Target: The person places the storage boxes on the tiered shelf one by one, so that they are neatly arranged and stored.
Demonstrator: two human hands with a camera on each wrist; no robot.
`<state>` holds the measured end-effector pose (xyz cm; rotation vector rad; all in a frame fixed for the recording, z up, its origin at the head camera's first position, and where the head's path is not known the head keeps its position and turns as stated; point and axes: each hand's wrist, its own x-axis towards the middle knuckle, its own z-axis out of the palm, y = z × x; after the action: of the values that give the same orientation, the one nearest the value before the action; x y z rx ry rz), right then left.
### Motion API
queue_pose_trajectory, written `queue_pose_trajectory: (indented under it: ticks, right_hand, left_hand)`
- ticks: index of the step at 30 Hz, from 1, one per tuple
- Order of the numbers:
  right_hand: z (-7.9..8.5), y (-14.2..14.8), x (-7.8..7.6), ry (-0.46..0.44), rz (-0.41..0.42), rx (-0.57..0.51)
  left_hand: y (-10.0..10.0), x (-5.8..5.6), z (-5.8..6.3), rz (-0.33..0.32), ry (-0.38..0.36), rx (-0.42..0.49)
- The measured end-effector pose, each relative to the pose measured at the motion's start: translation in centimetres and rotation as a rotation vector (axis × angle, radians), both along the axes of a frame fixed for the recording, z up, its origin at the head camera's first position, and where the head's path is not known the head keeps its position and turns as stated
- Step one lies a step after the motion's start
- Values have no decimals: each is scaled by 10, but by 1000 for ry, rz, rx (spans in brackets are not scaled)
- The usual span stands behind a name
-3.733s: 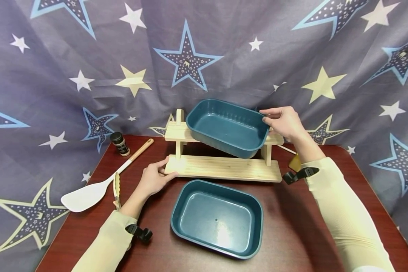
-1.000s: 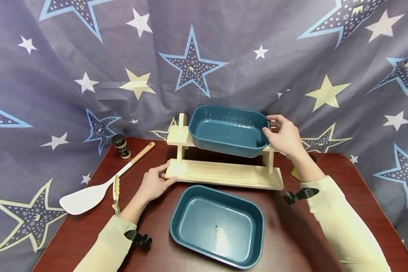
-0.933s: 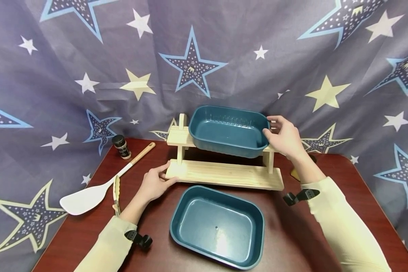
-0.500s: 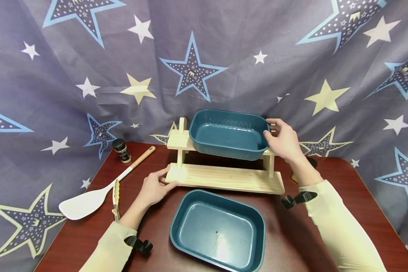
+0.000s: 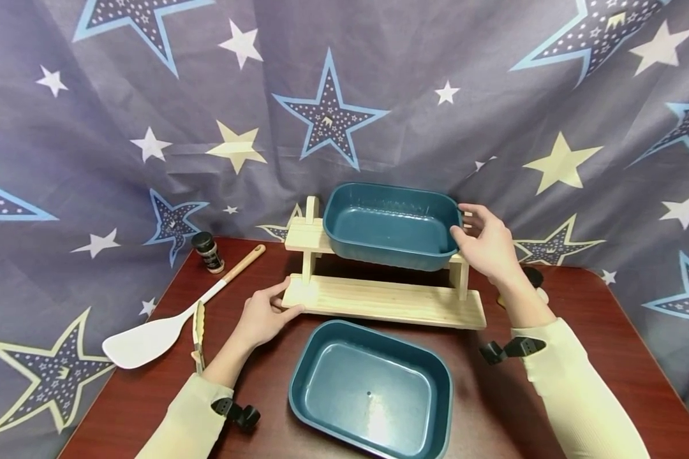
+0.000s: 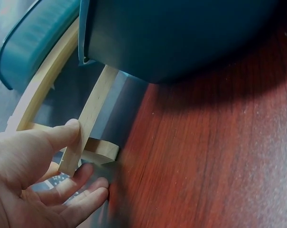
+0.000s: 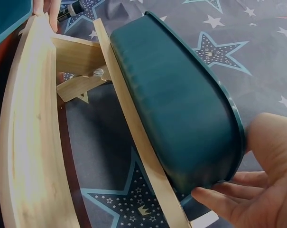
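Note:
A two-tier wooden shelf rack (image 5: 379, 299) stands on the table near the curtain. On its upper tier rests a dark teal rectangular bin (image 5: 393, 231), open side up. My right hand (image 5: 485, 245) holds the bin's right end, thumb toward the front and fingers round the side; the right wrist view shows fingertips against its lower corner (image 7: 200, 183). With thumb and fingers, my left hand (image 5: 264, 315) pinches the left end of the lower board, seen closely in the left wrist view (image 6: 77, 147). A second teal bin (image 5: 370, 395) sits on the table before the rack.
Left of the rack lie a white spatula (image 5: 143, 343) with a wooden handle and tongs (image 5: 198, 335) partly hidden by my left forearm. A black-capped spice jar (image 5: 208, 253) stands behind them. Something dark-topped (image 5: 533, 276) shows behind my right forearm. A star-patterned curtain (image 5: 379, 83) hangs behind the table.
The upper bin, tilted and askew on the rack in the oldest frame, now sits flatter and lines up with the upper board. My right hand has come down with it; my left keeps its hold.

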<state>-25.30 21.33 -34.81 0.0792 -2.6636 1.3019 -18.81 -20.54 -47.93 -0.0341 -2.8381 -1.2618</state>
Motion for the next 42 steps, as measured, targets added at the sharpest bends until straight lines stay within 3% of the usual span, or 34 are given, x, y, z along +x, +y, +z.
queue_pose_trajectory:
  ticks: [8,25,42]
  right_hand:
    - [1,-1,-2,46,1,30]
    - [-3,-2,8,31,5,14]
    - [-5,0,7,94,3,62]
  left_hand:
    - [-1,-2,0,8,3,-5]
    - [0,1,-2,20,-13,10]
    - [2,2,1,32,-13,7]
